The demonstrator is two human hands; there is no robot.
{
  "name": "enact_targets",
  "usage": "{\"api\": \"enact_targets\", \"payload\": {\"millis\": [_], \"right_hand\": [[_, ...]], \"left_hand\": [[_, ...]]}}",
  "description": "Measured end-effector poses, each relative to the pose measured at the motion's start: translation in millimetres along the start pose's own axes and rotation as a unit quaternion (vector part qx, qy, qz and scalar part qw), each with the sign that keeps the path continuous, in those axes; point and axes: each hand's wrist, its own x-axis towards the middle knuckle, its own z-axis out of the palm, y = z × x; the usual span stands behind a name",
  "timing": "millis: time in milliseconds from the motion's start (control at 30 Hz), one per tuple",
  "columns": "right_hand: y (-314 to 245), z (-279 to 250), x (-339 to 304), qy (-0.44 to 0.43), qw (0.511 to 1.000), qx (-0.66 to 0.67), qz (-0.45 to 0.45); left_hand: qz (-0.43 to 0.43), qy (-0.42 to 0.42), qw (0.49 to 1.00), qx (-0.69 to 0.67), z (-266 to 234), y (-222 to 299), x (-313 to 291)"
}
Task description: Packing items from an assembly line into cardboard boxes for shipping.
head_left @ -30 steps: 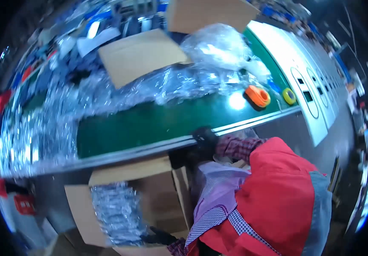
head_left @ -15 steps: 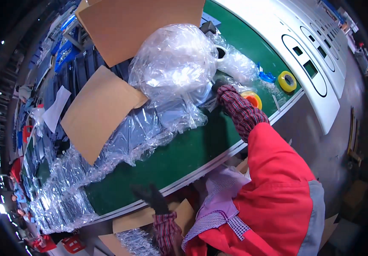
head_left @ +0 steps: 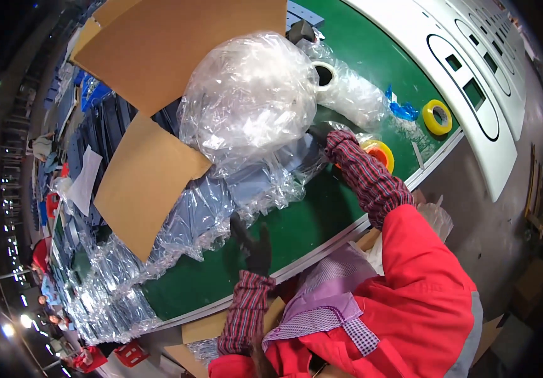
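My left hand [head_left: 254, 247], in a dark glove, reaches over the green tabletop with thumb and fingers apart. It holds nothing and is close to the edge of a row of grey parts in clear plastic wrap [head_left: 186, 211]. My right hand [head_left: 323, 133], gloved too, is at the right end of these wrapped parts, touching or very near the plastic. Its fingers are hidden, so its grip does not show. A big, puffed-up clear plastic bag [head_left: 246, 101] lies on top of the parts, just left of that hand. Beside my right wrist sits a roll of yellow tape with an orange core [head_left: 379, 155].
Brown cardboard pieces [head_left: 152, 183] lie over the parts at left. A roll of clear film [head_left: 353, 94], blue plastic scraps [head_left: 402, 109] and a yellow tape roll [head_left: 437, 118] are at right. White panels [head_left: 466, 82] stand beyond the table. An open carton [head_left: 211, 331] is below its front edge.
My left hand has moved up and to the right, from the table's front edge toward the wrapped parts. My right hand stays at their right end. The whole view has shifted slightly.
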Motion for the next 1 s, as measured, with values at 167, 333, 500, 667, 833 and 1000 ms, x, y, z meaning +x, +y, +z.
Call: {"api": "enact_targets", "payload": {"millis": [167,333,500,667,833,1000], "right_hand": [[19.9,-10.4,9.3,-0.057,0.982,-0.092,-0.156],[16.1,-3.9,4.3,-0.101,0.938,-0.174,-0.281],[-17.9,24.3,-44.6,-0.077,0.988,0.099,-0.089],[-25.7,-31.7,-110.9,-0.068,0.982,-0.13,-0.122],[-32.7,-40.8,-226.5,-0.115,0.973,-0.107,-0.167],[-48.3,52.3,-267.5,0.007,0.893,-0.2,-0.404]], "left_hand": [[0.012,-0.122,0.982,0.143,13.8,-8.1,48.2],[-0.024,-0.224,0.954,0.2,19.0,-13.5,64.0],[0.004,-0.236,0.949,0.21,16.9,-7.2,60.3],[0.034,-0.243,0.954,0.169,0.9,-10.8,61.3],[-0.254,-0.274,0.813,-0.446,14.7,49.2,22.5],[-0.199,-0.006,0.876,-0.439,31.4,91.9,-10.7]]}}
